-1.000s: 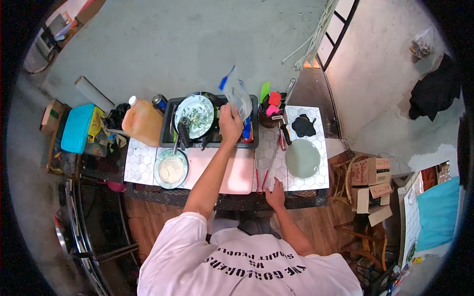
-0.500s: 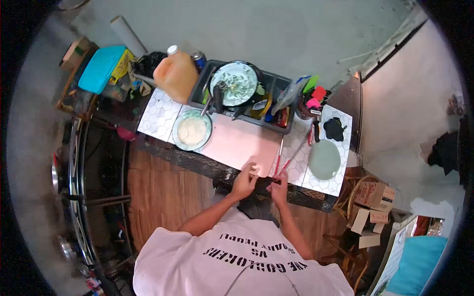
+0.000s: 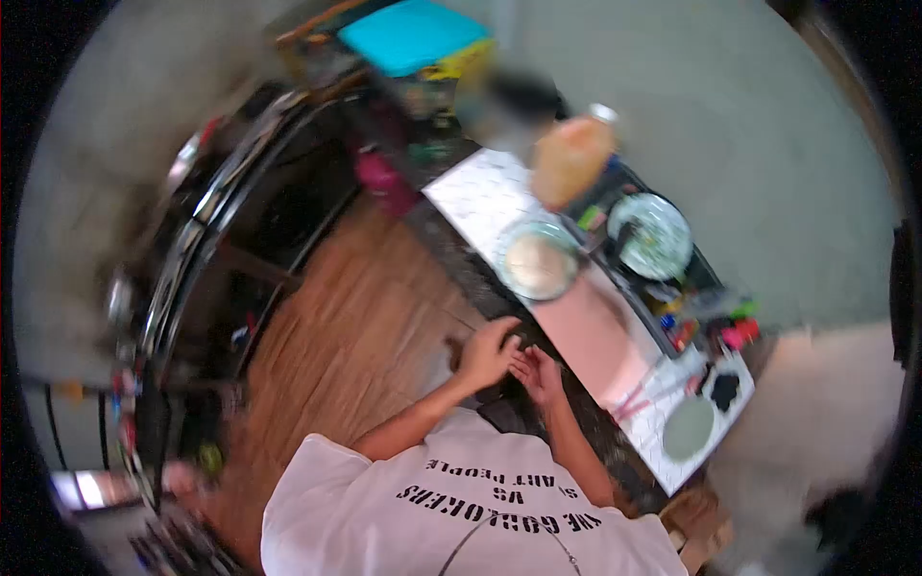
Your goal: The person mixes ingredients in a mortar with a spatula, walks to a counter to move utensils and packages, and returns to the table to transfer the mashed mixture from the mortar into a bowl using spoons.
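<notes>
My left hand (image 3: 488, 355) is in front of the worktop's near edge, its fingers apart and slightly bent, with nothing visible in them. Close beside it, my right hand (image 3: 540, 374) has its palm partly turned up and its fingers loosely spread, also with nothing visible in them. Both hands are a little blurred. Beyond them lies a pink board (image 3: 591, 336), with a plate of pale powder (image 3: 540, 261) at its left end. Red-handled tongs (image 3: 631, 405) rest near its right end.
A dark tray (image 3: 706, 274) holds a plate with white and green residue (image 3: 650, 236). An orange-tinted jug (image 3: 573, 161) stands left of it. A pale green plate (image 3: 690, 428) and a black item (image 3: 725, 389) lie at the right. A teal lid (image 3: 413, 36) is at the back left.
The view has swung left, and the worktop now slants down to the right. My left hand has come back from the tray beside my right hand, which has left the tongs. The clear bag lies on the tray.
</notes>
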### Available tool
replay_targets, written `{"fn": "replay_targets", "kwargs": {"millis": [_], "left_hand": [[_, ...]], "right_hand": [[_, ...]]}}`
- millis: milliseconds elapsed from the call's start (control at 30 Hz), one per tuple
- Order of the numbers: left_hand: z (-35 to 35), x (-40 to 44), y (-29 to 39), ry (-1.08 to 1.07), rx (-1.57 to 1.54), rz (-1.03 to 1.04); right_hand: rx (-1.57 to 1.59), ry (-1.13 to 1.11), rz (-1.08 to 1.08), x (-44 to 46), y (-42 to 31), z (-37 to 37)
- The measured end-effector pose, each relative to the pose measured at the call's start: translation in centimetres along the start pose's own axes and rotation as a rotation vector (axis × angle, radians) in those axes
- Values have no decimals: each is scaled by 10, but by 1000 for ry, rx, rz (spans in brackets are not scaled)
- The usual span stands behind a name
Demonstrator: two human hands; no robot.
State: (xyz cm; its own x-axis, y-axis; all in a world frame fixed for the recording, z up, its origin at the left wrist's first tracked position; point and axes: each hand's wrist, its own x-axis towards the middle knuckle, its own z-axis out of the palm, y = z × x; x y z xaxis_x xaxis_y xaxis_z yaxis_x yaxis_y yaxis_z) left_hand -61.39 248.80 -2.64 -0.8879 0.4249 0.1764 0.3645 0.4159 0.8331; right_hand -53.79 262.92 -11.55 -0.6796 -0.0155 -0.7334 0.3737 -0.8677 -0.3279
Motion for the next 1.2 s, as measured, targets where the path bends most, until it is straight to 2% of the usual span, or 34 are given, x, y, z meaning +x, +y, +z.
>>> {"fn": "replay_targets", "kwargs": {"millis": [33,67,100,167,200,233,267,300,333,367,400,433,467,500,533,567,600,633,667,700,733,767,800,833,867,900,933,967,1000,1033,1067,1133,1167,1200], "left_hand": [[-19,-5,4,-76,33,10],[-34,-14,5,5,140,-12],[-45,-25,4,89,244,-50],[-69,-55,-12,65,368,-383],[-81,-72,-20,1,394,-555],[-97,-99,-37,15,159,-445],[-118,-112,-20,-91,440,-509],[-132,-122,-1,-211,703,-570],[-120,-143,-43,64,415,-704],[-136,-153,-26,346,132,-753],[-157,-163,0,613,-170,-769],[-175,-175,24,715,-22,-785],[-180,-190,22,783,218,-618],[-181,-208,21,832,456,-451],[-178,-236,-4,677,620,-342],[-186,-262,-12,779,566,-312],[-198,-288,-18,891,515,-282],[-218,-312,-19,942,548,-496],[-225,-355,-59,1019,237,-789],[-226,-402,-112,1075,-112,-1064],[-237,-441,-140,966,-410,-1028],[-254,-450,-121,1110,-827,-844],[-276,-444,-89,1218,-1222,-602],[-281,-448,-67,1390,-1428,-382],[-296,-445,-59,1434,-1207,-415],[-326,-456,-48,1462,-975,-448],[-353,-468,3,1434,-342,-465],[-371,-487,7,1420,-156,-401],[-381,-506,12,1383,10,-354],[-399,-522,30,1352,147,-400],[-411,-548,18,1365,148,-409],[-420,-608,-43,990,855,-500],[-411,-640,-103,1169,795,-427],[-432,-656,-107,1168,793,-433]], "right_hand": [[-33,-70,46,8,15,14],[-385,116,-60,-16,19,72],[-633,64,-519,-19,38,103],[-1062,-297,-1200,-87,40,185],[-1101,-678,-1347,-90,51,194],[-1224,-1051,-1360,-91,62,203],[-1380,-1321,-1404,-75,79,200],[-1397,-1168,-1168,-55,98,191],[-1407,-1008,-952,-20,118,182],[-1135,-620,-134,46,154,151],[-1281,-694,-178,64,173,141],[-1415,-762,-211,60,197,136],[-1111,-837,-9,19,220,143],[-880,-735,401,-39,226,175],[-621,-932,802,-57,242,193],[-333,-1091,1195,-71,254,210],[-614,-980,1042,-101,259,234],[-869,-880,873,-132,269,257],[-843,-1073,603,-151,292,266],[-1025,-1366,172,-170,311,280],[-1148,-1627,-300,-186,332,292],[-1149,-1852,-648,-198,359,301],[-1244,-2085,-843,-198,393,306],[-1329,-2311,-1045,-186,432,304],[-1165,-2290,-1116,-117,500,277],[-1348,-1875,-372,-77,563,248],[-1397,-1363,283,-62,608,238],[-1395,-1031,976,-94,612,273],[-1397,-1034,1005,-134,623,285],[-1312,-1049,1107,-171,634,295],[-1230,-1063,1199,-203,648,307],[-1063,-1076,1362,-248,672,329],[-970,-1073,1441,-261,687,341],[-969,-1069,1447,-271,707,354]]}}
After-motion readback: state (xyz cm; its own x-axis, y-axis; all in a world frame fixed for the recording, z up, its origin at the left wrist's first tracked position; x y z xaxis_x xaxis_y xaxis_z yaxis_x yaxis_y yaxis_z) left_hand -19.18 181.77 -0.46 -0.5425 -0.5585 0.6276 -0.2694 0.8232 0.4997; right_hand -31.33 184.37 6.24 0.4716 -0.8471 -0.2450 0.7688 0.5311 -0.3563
